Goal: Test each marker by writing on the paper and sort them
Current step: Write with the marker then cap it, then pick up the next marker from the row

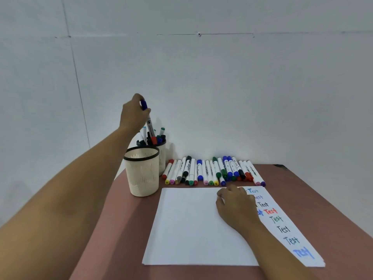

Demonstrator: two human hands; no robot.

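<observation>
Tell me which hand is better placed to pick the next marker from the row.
Right. The right hand rests on the paper just in front of the row, seemingly holding nothing. The left hand is up over the far cup, gripping a marker.

Cups two — hands two — markers many, uncounted.

A white marker with a blue cap stands nearly upright, cap up, pinched in my left fingers above the far cup, which holds more markers. The near cup is beige with a black rim. A row of markers lies side by side on the tabletop behind the paper, whose right side bears "Test" in several colours.
</observation>
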